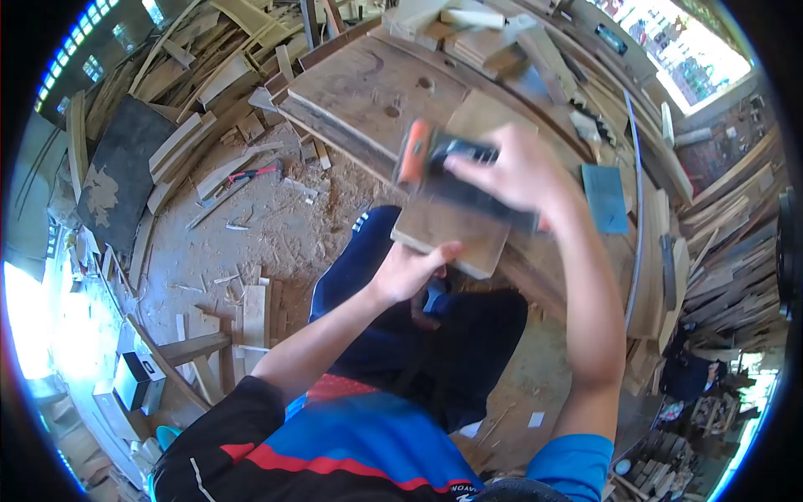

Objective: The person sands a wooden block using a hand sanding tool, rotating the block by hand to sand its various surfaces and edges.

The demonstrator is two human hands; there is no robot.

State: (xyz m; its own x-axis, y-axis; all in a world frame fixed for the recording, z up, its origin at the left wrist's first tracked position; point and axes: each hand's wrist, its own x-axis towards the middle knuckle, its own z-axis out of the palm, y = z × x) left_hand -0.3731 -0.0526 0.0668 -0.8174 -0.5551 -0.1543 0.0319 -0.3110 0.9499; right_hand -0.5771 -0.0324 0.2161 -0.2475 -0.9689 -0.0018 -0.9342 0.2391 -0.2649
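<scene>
A small flat wooden board [452, 230] is lying at the near edge of a broad plank workbench [360, 88], overhanging it toward the person's lap. The left hand [410, 269] is gripping the board's near edge, fingers curled under it and the thumb pressing on top, so the hand is closed on the wood. On top of the board a hand tool with an orange end and a dark body [447, 171] is resting; its outline is blurred, so its exact kind cannot be told. The right hand [519, 176] is wrapping over the dark body of the tool, fingers folded around it and closed in a firm hold. The person is sitting close to the bench, with dark trousers [393, 335] showing below the board and a blue, red and black shirt [360, 443] at the bottom of the view. Beyond the bench more cut boards and offcuts [485, 42] are piling up, and a blue-grey square piece [604, 198] is lying to the right. To the left, the ground is lying covered in sawdust [251, 243] and scraps, with a red-handled tool [251, 176] lying among loose slats.
</scene>
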